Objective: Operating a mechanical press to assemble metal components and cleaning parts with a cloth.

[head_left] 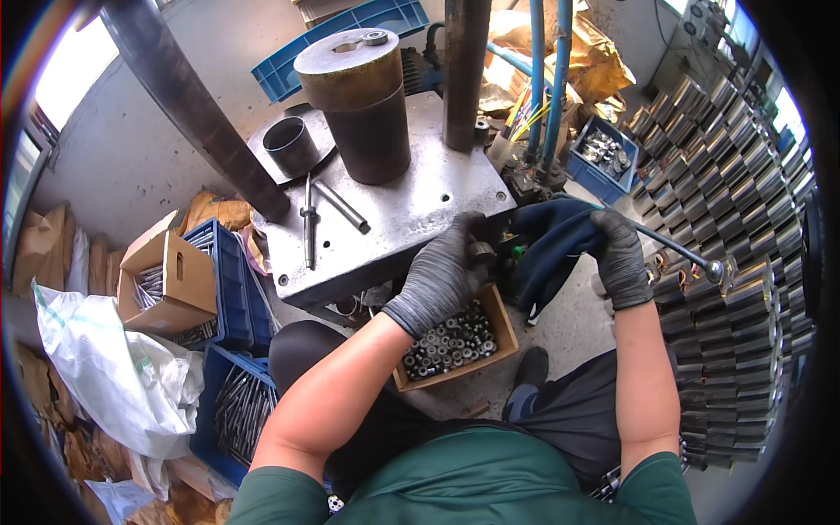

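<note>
My left hand (437, 278), in a grey knit glove, is at the front edge of the metal press table (402, 214). Its fingers curl beside a dark round part (479, 252); what they grip is mostly hidden. My gloved right hand (623, 258) is closed around a long metal lever (669, 242) with a round knob. Dark blue cloth (556, 245) hangs beside it. On the table stand a thick steel cylinder (363, 131) with a small bearing (374, 38) on top and an open ring (291, 147). A stepped shaft (308, 232) and a plain rod (339, 205) lie before them.
Below my left hand, a cardboard box (502, 325) holds several small bearings. Steel columns (197, 105) rise at the table. Blue crates (223, 262) with rods stand left, next to a white sack (118, 372). Stacked metal tubes (731, 350) fill the right side.
</note>
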